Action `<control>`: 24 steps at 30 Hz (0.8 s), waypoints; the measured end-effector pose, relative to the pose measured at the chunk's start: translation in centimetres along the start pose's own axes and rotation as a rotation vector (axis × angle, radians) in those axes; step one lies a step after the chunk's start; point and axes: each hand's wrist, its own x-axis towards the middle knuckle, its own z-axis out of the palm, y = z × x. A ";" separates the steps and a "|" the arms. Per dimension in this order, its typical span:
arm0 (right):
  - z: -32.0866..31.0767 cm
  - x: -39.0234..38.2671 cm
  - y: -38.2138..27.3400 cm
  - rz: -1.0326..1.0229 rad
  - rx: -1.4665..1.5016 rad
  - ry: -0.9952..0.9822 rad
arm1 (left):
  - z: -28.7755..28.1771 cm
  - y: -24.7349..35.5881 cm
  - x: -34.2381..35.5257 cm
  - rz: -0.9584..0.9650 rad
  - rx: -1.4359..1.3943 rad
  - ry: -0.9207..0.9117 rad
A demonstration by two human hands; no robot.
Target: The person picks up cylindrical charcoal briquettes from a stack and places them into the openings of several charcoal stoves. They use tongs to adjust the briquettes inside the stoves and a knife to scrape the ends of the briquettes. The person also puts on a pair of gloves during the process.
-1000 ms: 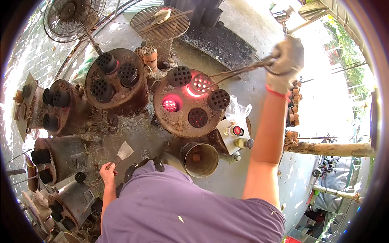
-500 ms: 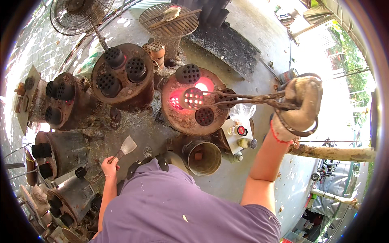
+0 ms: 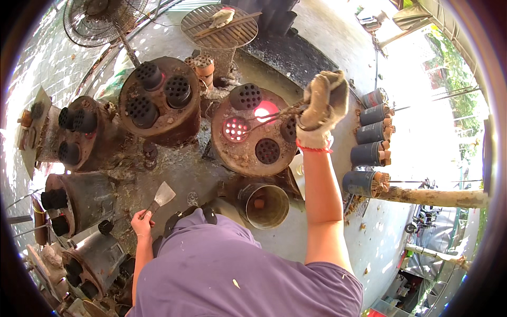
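My right hand [image 3: 322,103], in a thick soiled work glove, is closed round the handles of long metal tongs [image 3: 273,116]. Their prongs reach left over the round rusty stove [image 3: 240,158] and end at a glowing perforated coal briquette [image 3: 236,129] in its left opening. Another opening [image 3: 265,111] beside it glows pinkish red. Dark briquettes with holes [image 3: 246,96] fill other places on the stove top; one at the right is partly hidden by the glove. Low at the left, my left hand [image 3: 142,223] grips a scraper [image 3: 164,194] with its wide blade pointing up and away.
A second stove [image 3: 179,124] with dark briquettes stands at the left, with more stoves [image 3: 84,195] beyond. Near my legs is a metal bucket [image 3: 266,211]. Several dark cylinders [image 3: 372,133] line the right side. A fan [image 3: 103,21] and a round grate [image 3: 232,34] stand farther off.
My gloved right hand and the tongs have moved left. The glowing briquette, earlier raised between the tongs, now sits in the left opening. My left hand is nearly unchanged.
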 end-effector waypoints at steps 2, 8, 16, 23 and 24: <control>0.7 -0.8 1.7 0.002 -0.098 0.053 | -0.1 -0.3 0.0 -0.009 0.003 0.009; 1.1 -3.0 6.9 -0.133 -0.323 -0.012 | -0.2 -0.7 0.3 -0.007 -0.006 0.000; -2.9 -0.5 2.8 0.498 0.641 0.146 | 1.7 1.1 -0.1 -0.009 -0.007 -0.015; -10.4 4.0 -6.3 -0.089 -0.009 0.106 | 4.2 1.8 0.0 -0.033 0.047 -0.033; -10.4 4.0 -6.0 -0.082 -0.067 0.171 | 4.6 2.0 0.0 -0.021 0.057 -0.041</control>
